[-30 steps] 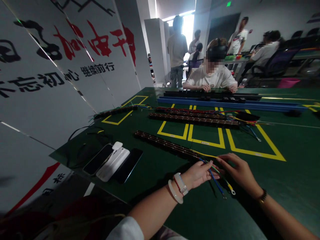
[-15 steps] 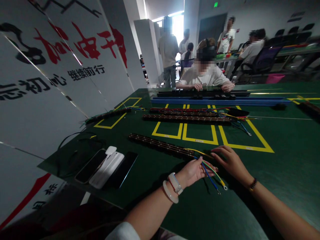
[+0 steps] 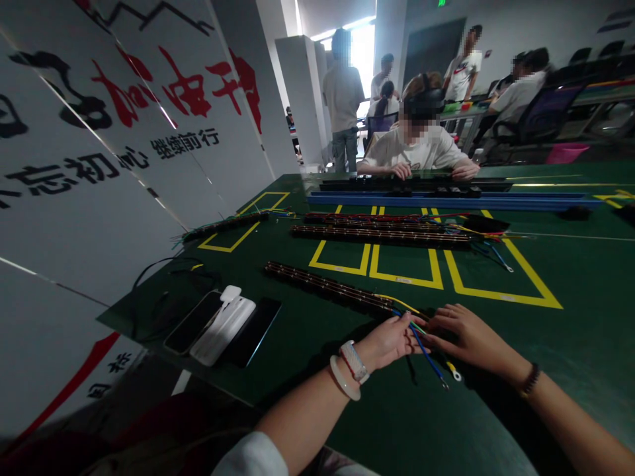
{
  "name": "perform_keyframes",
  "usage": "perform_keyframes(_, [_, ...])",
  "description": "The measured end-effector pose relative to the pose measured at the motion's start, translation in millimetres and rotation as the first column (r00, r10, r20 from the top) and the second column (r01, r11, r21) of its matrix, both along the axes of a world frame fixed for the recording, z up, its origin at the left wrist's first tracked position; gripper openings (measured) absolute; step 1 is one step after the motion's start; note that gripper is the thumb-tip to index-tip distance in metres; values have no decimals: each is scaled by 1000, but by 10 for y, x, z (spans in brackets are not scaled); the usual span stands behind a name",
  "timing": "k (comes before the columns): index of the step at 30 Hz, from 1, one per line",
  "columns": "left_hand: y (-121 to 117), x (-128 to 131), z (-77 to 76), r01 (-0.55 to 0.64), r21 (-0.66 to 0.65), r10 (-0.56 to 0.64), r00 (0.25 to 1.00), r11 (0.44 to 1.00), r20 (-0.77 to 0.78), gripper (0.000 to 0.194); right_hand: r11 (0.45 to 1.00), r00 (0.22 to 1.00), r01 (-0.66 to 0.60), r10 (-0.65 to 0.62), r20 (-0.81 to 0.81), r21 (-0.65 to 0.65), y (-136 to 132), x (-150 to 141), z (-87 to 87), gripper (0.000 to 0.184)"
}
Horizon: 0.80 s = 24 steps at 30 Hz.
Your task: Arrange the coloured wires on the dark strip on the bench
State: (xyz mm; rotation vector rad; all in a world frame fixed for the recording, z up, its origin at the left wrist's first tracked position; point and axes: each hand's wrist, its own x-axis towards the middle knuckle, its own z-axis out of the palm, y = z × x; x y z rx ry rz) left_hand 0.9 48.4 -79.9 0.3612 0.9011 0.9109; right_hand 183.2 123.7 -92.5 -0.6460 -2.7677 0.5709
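Note:
A long dark strip with copper-coloured lines (image 3: 327, 285) lies slanted on the green table, with wires coming from its near right end. My left hand (image 3: 389, 342), palm up, has its thumb over the wires at that end and its fingers beneath them. A blue wire (image 3: 430, 359) hangs past the fingers, ending in a metal tip. Close on the right, my right hand (image 3: 471, 340) has thumb and fingers closed around the green-yellow wire, whose ring terminal (image 3: 456, 375) pokes out below. A yellow wire (image 3: 399, 301) runs behind toward the right fingers.
Phones and a white case (image 3: 223, 330) lie at the left by a black cable (image 3: 166, 264). More strips (image 3: 381, 233) rest across yellow tape outlines, before blue rails (image 3: 446, 199). A co-worker (image 3: 417, 149) sits opposite with both hands at the far edge.
My right hand has come down and closed on the green-yellow wire beside my left hand. My left hand keeps its hold. The whole view has shifted slightly.

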Motion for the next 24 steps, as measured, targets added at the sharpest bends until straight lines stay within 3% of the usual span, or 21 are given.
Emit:
perform_keyframes(6, [11, -19, -127, 74, 7, -74, 997, 997, 12, 34, 980, 991, 125, -115, -68, 157, 11, 27, -216, 26])
perform_keyframes(10, [3, -28, -111, 135, 40, -136, 991, 990, 16, 39, 936, 981, 189, -169, -93, 297, 84, 5, -312, 29])
perform_keyframes(16, [-5, -22, 1, -40, 33, 43, 993, 999, -110, 28, 858, 950, 311, -296, -102, 408, 156, -79, -238, 27])
perform_keyframes(18, [-6, -26, 35, -47, 42, 52, 989, 998, -140, 26, 864, 947, 320, -306, -100, 389, 122, -75, -204, 27])
perform_keyframes(24, [-16, -27, 127, -7, 38, 13, 985, 999, -170, 27, 937, 975, 199, -160, -155, 285, -32, 11, -35, 25])
